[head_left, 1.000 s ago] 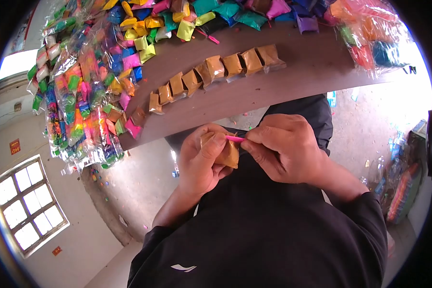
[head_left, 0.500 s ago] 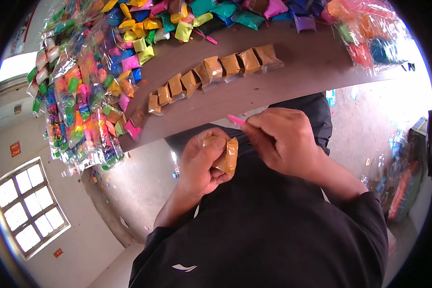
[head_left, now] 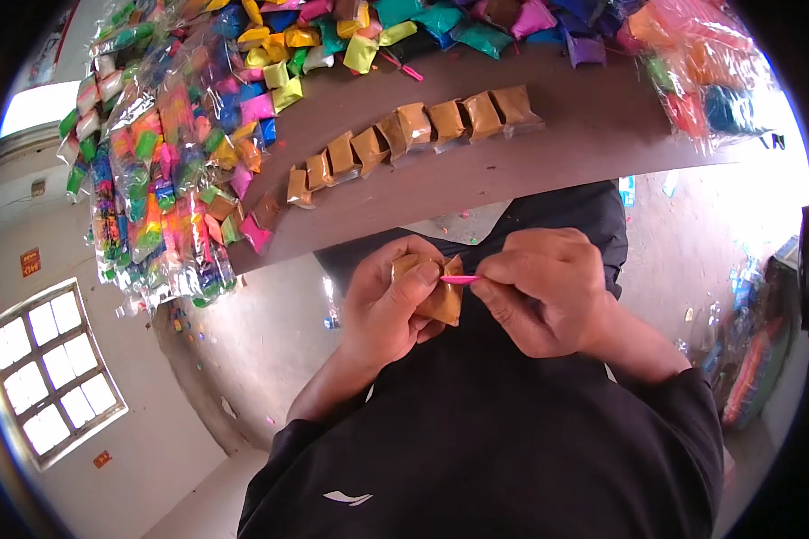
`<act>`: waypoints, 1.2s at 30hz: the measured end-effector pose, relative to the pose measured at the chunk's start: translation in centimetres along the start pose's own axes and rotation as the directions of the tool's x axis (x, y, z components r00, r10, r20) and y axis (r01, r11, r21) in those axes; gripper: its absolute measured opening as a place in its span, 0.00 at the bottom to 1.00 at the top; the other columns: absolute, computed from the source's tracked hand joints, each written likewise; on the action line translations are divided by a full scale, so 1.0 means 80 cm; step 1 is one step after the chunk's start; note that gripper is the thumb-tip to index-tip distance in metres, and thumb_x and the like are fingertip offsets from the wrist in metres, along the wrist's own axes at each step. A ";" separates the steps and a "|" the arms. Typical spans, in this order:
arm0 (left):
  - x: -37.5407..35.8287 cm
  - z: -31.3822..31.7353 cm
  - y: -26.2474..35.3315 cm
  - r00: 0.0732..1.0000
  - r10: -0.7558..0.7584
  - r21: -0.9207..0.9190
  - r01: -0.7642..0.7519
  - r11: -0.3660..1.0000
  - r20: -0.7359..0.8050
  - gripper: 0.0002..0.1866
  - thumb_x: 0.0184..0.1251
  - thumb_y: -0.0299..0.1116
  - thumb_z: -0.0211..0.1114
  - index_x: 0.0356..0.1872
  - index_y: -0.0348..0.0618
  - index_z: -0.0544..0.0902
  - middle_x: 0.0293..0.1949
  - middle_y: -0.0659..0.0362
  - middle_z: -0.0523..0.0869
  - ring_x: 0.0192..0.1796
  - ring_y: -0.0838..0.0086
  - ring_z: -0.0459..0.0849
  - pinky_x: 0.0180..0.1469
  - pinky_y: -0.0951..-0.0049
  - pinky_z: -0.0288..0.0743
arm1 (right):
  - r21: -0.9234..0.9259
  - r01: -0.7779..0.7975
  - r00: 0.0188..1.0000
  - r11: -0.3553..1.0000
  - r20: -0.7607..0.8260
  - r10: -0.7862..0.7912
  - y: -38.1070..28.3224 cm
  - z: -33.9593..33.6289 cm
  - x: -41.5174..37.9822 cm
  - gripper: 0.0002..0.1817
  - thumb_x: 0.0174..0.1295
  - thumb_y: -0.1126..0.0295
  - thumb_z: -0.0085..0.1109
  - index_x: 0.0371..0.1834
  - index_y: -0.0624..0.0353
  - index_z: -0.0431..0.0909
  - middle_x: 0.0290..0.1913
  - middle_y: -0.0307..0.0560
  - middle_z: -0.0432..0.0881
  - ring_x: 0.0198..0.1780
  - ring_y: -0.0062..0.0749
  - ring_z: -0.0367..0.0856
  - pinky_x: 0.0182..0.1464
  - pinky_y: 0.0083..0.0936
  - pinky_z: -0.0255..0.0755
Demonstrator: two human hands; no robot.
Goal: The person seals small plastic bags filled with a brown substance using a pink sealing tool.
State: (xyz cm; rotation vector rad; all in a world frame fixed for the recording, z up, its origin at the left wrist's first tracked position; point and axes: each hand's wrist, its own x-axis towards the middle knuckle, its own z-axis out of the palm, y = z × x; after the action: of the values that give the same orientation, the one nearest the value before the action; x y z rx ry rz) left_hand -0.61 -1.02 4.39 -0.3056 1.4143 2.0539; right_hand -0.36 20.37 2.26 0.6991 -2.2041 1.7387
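My left hand (head_left: 388,292) is closed round a brown packet (head_left: 442,304), its thumb pressed on the front. Between the thumb and fingers of my right hand (head_left: 548,289) is a small pink tool (head_left: 459,279), whose tip touches the packet's upper part. Whether the tip has gone into the wrapper I cannot tell. Both hands are over my lap, just off the table's near edge. Beyond them, a slanting row of several brown packets (head_left: 445,120) lies on the brown table (head_left: 404,193).
Clear bags of colourful packets (head_left: 153,180) cover the table's left end. Loose coloured packets (head_left: 481,36) line its far side, near another pink tool (head_left: 412,72). More bagged packets (head_left: 692,72) lie at the right end. A window (head_left: 56,373) is at the lower left.
My right hand has moved down, bringing the pink tool from above the held packet to touch it. The packet in my left hand has turned slightly. The view has shifted a little.
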 end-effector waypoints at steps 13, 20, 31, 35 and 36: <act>0.003 -0.002 -0.004 0.991 -0.037 -0.171 0.059 0.983 0.130 0.14 0.84 0.42 0.60 0.40 0.43 0.77 0.24 0.62 0.80 0.18 0.82 0.73 0.17 0.78 0.66 | 0.167 -0.027 0.997 0.986 0.078 0.015 -0.003 0.006 -0.004 0.03 0.62 0.76 0.69 0.32 0.59 0.83 0.22 0.47 0.77 0.21 0.45 0.78 0.24 0.38 0.69; 0.000 0.018 0.001 1.000 -0.008 -0.067 0.009 0.998 0.013 0.19 0.82 0.46 0.60 0.38 0.38 0.76 0.18 0.58 0.79 0.12 0.74 0.75 0.13 0.76 0.67 | 0.219 -0.021 0.993 0.975 0.116 -0.005 -0.006 0.006 -0.005 0.04 0.63 0.76 0.68 0.31 0.60 0.83 0.23 0.47 0.78 0.22 0.45 0.79 0.25 0.37 0.71; -0.005 0.003 0.002 0.999 0.001 -0.089 0.003 0.996 0.051 0.12 0.82 0.36 0.63 0.41 0.37 0.80 0.25 0.57 0.84 0.20 0.73 0.84 0.16 0.75 0.75 | 0.121 -0.061 0.984 0.991 0.173 0.040 -0.007 0.001 -0.005 0.05 0.62 0.75 0.68 0.30 0.58 0.81 0.24 0.48 0.78 0.23 0.48 0.79 0.25 0.39 0.71; -0.005 0.005 0.006 1.000 0.001 -0.093 0.000 0.996 0.003 0.11 0.81 0.36 0.64 0.41 0.37 0.80 0.25 0.57 0.84 0.20 0.74 0.84 0.16 0.75 0.75 | 0.122 -0.065 0.989 0.990 0.142 0.047 -0.013 0.006 -0.005 0.06 0.63 0.73 0.68 0.29 0.56 0.81 0.24 0.47 0.78 0.24 0.48 0.80 0.26 0.40 0.71; -0.006 0.005 0.006 1.000 0.001 -0.094 -0.001 0.996 0.002 0.11 0.81 0.36 0.64 0.41 0.37 0.80 0.25 0.57 0.84 0.20 0.74 0.84 0.16 0.75 0.75 | 0.122 -0.065 0.989 0.990 0.142 0.047 -0.013 0.006 -0.006 0.06 0.63 0.73 0.68 0.29 0.56 0.81 0.24 0.47 0.78 0.24 0.48 0.80 0.26 0.40 0.71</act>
State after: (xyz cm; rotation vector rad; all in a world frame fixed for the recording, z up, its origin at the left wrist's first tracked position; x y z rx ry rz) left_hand -0.49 -0.92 5.19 -0.3422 1.3196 2.1243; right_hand 0.62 19.80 2.75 0.8178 -2.2385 1.9262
